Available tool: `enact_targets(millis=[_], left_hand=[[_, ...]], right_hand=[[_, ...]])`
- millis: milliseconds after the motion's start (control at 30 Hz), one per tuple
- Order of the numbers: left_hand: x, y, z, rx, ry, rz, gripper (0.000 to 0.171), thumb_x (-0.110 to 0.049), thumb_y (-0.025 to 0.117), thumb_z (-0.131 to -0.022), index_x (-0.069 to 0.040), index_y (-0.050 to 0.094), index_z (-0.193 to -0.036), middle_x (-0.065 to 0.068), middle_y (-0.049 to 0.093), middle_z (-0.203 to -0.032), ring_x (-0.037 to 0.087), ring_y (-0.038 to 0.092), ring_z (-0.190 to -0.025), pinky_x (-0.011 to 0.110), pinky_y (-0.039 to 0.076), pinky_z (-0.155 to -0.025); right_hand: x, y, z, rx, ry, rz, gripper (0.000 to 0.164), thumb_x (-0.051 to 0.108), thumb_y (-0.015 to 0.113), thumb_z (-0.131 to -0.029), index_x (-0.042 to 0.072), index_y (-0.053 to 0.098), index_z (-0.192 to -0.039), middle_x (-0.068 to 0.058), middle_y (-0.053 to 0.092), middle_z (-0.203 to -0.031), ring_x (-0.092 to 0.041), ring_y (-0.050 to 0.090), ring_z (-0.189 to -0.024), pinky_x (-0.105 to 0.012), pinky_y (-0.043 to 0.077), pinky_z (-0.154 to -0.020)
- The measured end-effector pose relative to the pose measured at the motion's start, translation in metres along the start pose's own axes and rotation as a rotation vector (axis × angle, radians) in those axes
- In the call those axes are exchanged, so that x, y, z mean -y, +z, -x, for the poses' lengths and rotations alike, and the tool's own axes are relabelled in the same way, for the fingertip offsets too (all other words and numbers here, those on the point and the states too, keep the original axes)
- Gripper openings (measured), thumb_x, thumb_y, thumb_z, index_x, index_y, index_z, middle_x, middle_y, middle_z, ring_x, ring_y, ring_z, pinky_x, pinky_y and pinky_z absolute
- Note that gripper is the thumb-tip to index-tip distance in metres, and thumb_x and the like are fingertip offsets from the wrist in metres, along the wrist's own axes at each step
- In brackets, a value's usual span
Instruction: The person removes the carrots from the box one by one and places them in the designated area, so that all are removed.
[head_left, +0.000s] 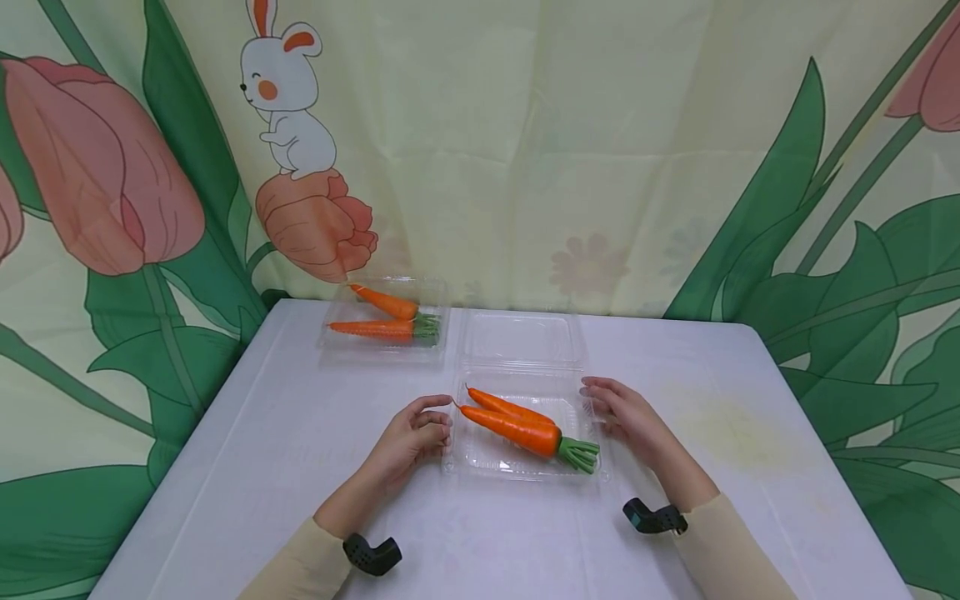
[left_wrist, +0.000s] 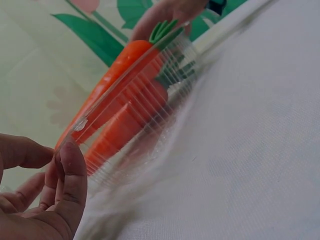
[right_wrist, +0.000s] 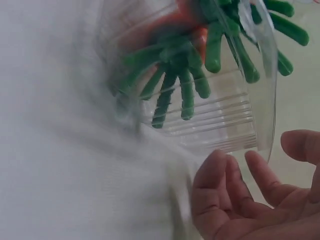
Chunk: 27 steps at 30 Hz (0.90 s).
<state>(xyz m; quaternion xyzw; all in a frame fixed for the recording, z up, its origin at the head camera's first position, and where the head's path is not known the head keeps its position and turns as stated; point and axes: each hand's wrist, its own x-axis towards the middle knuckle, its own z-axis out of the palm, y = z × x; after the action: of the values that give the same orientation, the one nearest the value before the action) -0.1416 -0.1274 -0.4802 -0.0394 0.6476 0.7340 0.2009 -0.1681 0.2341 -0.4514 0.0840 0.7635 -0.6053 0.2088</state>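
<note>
Fitting two carrots into a clear plastic clamshell box seems to be the step in hand.

The front carrot (head_left: 510, 429) and the back carrot (head_left: 510, 404) are held in the box tray (head_left: 495, 463), with the front one's thin tip at the left rim; its hinged lid (head_left: 521, 340) is laid flat behind, on the white-covered table (head_left: 255, 475). At the left rim, the fingers of the left hand (head_left: 405, 442) are bent near that tip; whether anything is pinched cannot be told. By the right rim, the right hand (head_left: 626, 412) is kept loose, thumb apart, with nothing gripped. Another box (head_left: 352, 353) with two carrots is set behind, to the left. Next, both ends probably need to be tucked in, then the lid folded over and pressed down.
</note>
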Motion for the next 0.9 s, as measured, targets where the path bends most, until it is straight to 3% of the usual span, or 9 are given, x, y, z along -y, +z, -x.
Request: enact_targets(millis=[167, 333, 533, 633, 767, 900], left_hand=[[0.000, -0.001, 0.000, -0.008, 0.000, -0.002, 0.053, -0.003, 0.064, -0.095, -0.005, 0.048, -0.146, 0.009, 0.064, -0.105, 0.019, 0.064, -0.080, 0.028, 0.060, -0.078], [0.000, 0.000, 0.001, -0.019, -0.003, 0.000, 0.052, -0.004, 0.065, -0.095, -0.005, 0.049, -0.145, 0.010, 0.064, -0.106, 0.019, 0.064, -0.080, 0.028, 0.059, -0.078], [0.002, 0.002, 0.001, -0.036, -0.008, -0.001, 0.051, -0.004, 0.067, -0.095, -0.006, 0.051, -0.143, 0.015, 0.064, -0.112, 0.020, 0.064, -0.081, 0.028, 0.059, -0.078], [0.002, 0.002, 0.002, -0.043, -0.006, -0.003, 0.051, -0.005, 0.067, -0.095, -0.006, 0.051, -0.143, 0.016, 0.064, -0.112, 0.020, 0.064, -0.081, 0.028, 0.059, -0.078], [0.001, 0.003, 0.002, -0.052, -0.004, -0.012, 0.050, -0.005, 0.068, -0.095, -0.006, 0.052, -0.142, 0.016, 0.064, -0.113, 0.020, 0.064, -0.082, 0.027, 0.059, -0.078], [0.001, 0.004, 0.002, -0.079, 0.011, -0.065, 0.048, -0.005, 0.068, -0.094, -0.005, 0.055, -0.140, 0.015, 0.063, -0.113, 0.020, 0.063, -0.086, 0.026, 0.059, -0.080]], right_hand=[[-0.007, 0.001, 0.007, 0.025, 0.023, -0.048, 0.059, 0.040, 0.047, -0.109, 0.010, 0.037, -0.159, -0.019, 0.035, -0.164, -0.039, 0.034, -0.146, -0.052, 0.048, -0.111], [-0.012, -0.001, 0.017, 0.024, 0.012, -0.030, 0.058, 0.037, 0.050, -0.109, 0.010, 0.037, -0.159, -0.020, 0.035, -0.164, -0.042, 0.035, -0.147, -0.050, 0.054, -0.104], [-0.016, -0.005, 0.027, 0.035, -0.011, -0.015, 0.061, 0.035, 0.055, -0.107, 0.007, 0.036, -0.158, -0.023, 0.038, -0.160, -0.038, 0.048, -0.135, -0.038, 0.060, -0.089], [-0.018, -0.005, 0.029, 0.044, -0.015, -0.033, 0.060, 0.030, 0.056, -0.107, 0.007, 0.035, -0.158, -0.023, 0.047, -0.148, -0.028, 0.053, -0.119, -0.034, 0.060, -0.082], [-0.020, -0.005, 0.031, 0.052, -0.013, -0.065, 0.060, 0.025, 0.057, -0.106, 0.007, 0.034, -0.158, -0.012, 0.058, -0.119, -0.020, 0.054, -0.100, -0.030, 0.058, -0.077], [-0.022, -0.004, 0.030, 0.053, -0.001, -0.099, 0.059, 0.024, 0.057, -0.107, 0.008, 0.034, -0.158, -0.003, 0.057, -0.100, -0.017, 0.055, -0.091, -0.026, 0.055, -0.073]])
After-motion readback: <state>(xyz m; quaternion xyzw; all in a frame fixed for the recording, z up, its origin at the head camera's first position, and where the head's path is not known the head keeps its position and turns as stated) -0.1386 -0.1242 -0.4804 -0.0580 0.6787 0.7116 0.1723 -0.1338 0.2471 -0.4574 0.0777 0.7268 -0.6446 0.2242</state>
